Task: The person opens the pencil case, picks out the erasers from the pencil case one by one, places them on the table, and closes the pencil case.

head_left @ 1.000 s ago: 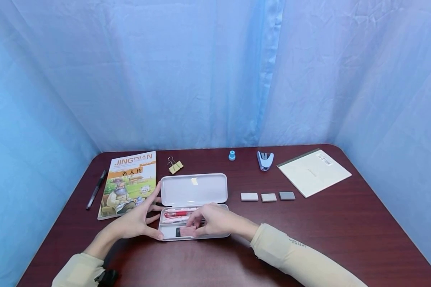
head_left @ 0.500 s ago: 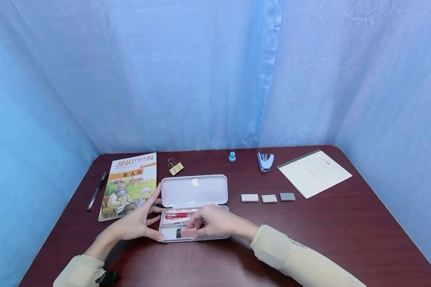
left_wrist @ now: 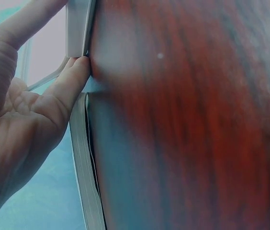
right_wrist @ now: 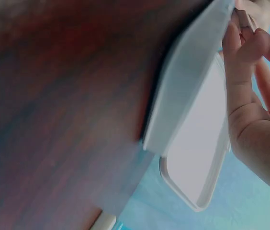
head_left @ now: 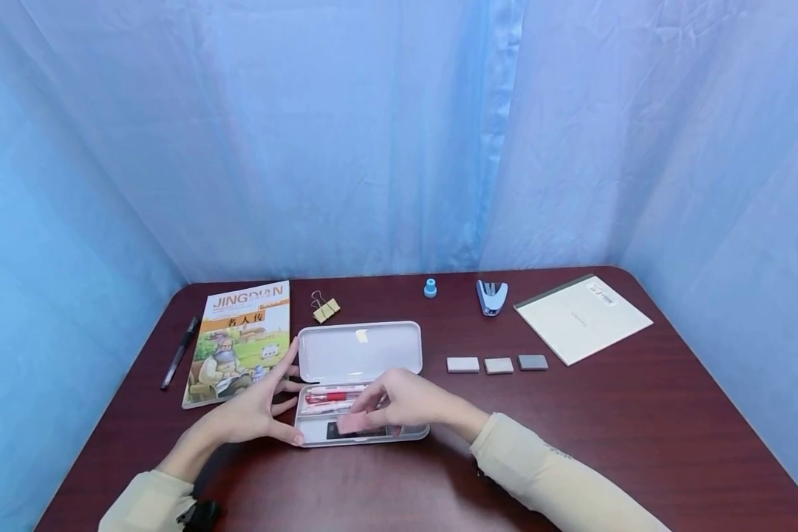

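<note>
The right hand (head_left: 408, 403) pinches a small pink rectangular eraser (head_left: 353, 423) between thumb and fingertips, just above the lower tray of the open white plastic pencil case (head_left: 359, 353). The eraser's long axis runs roughly left to right across the case, tilted a little so that its right end sits higher and farther from the person; its left end points toward the left hand. Under it, on the tray floor, lies a dark flat rectangular item (head_left: 366, 432), and farther back in the tray a red pen (head_left: 329, 397) lies lengthwise, parallel to the case's long side.

The left hand (head_left: 249, 414) is released, with fingers spread and straight; its fingertips and thumb touch the case's left end, as the left wrist view also shows against the white edge. The case lies with its long axis left to right on the dark red wooden worktop (head_left: 638, 428), lid folded back away from the person.

Left of the case lies an illustrated paperback book (head_left: 239, 340) and a black pen (head_left: 178, 352). Behind the case are a gold binder clip (head_left: 324, 308), a small blue cap-shaped item (head_left: 429, 287) and a pale blue stapler (head_left: 490, 296). To the right, three small grey rectangular blocks (head_left: 497, 364) stand in a row, and a white notepad (head_left: 581, 318) lies beyond them.
</note>
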{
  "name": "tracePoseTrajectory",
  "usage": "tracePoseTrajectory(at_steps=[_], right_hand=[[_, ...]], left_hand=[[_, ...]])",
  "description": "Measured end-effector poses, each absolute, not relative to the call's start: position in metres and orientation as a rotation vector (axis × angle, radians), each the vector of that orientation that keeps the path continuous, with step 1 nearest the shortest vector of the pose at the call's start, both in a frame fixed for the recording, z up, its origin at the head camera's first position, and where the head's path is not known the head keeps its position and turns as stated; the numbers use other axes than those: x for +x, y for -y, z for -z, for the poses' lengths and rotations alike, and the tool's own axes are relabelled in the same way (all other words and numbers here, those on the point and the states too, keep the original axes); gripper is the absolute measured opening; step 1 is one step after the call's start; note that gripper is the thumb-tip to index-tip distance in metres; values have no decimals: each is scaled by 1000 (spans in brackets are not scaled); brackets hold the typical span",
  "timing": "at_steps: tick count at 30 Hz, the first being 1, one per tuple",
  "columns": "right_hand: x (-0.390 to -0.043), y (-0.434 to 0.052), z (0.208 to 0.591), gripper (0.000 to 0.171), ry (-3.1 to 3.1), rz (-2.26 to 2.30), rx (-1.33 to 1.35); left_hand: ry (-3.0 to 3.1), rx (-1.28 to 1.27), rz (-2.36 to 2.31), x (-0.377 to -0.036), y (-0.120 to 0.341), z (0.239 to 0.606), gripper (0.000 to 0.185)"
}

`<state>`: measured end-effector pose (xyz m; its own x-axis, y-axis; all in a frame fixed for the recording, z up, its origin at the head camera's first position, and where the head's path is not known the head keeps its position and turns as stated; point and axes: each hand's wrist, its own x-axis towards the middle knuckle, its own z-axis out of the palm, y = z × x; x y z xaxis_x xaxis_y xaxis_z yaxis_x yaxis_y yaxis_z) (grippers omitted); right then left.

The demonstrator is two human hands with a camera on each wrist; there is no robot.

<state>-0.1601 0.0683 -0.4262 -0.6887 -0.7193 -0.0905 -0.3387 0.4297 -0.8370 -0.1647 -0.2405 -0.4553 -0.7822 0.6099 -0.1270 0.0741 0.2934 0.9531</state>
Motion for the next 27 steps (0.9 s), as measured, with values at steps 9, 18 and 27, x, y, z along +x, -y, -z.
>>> tracePoseTrajectory(at_steps=[9,18,27], right_hand=[[-162,-102,415,18,-2099,1474,-626],[-163,-153,406,27,-2100,1601,-506],[-167,-205,420,28,-2175,1581,-392]], left_hand=[[-2111,612,-1491,-164,240,455,134],[-2118,617,-1494,-164,239,453,134],[-2113,618,-1497,-164,241,456,133]])
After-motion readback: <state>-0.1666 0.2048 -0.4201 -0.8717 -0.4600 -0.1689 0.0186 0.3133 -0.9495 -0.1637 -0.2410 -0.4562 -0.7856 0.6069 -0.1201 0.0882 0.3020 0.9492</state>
